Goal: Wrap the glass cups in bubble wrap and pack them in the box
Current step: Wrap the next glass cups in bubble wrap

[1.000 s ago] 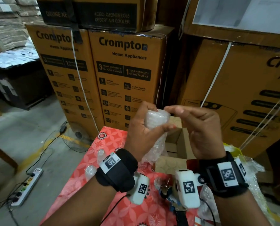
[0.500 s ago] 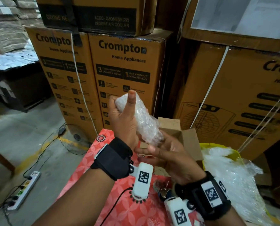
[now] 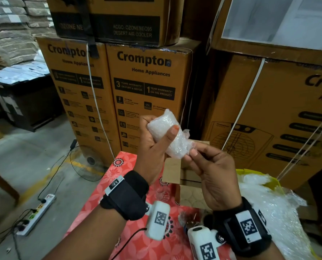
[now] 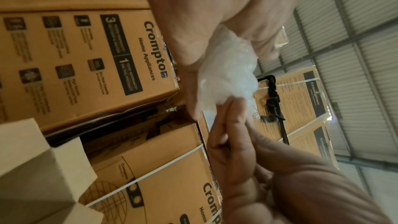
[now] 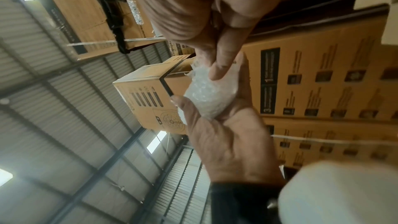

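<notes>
So from the head cam, the left hand [image 3: 152, 147] has its fingers and thumb curled round a bubble-wrapped cup [image 3: 167, 136], held up in the air above the small open cardboard box [image 3: 186, 194]. The right hand [image 3: 212, 175] pinches the loose bottom end of the wrap. That box sits on a red flowery tablecloth [image 3: 104, 203], with a heap of spare bubble wrap [image 3: 272, 209] just to its right and big Crompton cartons [image 3: 149, 94] stacked behind.

Left wrist cam: the bundle [image 4: 228, 77] sits in the left palm, right fingertips [image 4: 232, 117] nipping its lower end.

Right wrist cam: same deal, the bundle [image 5: 211, 94] is squeezed between both hands. Bit blurry, and the glass itself doesn't show through.
</notes>
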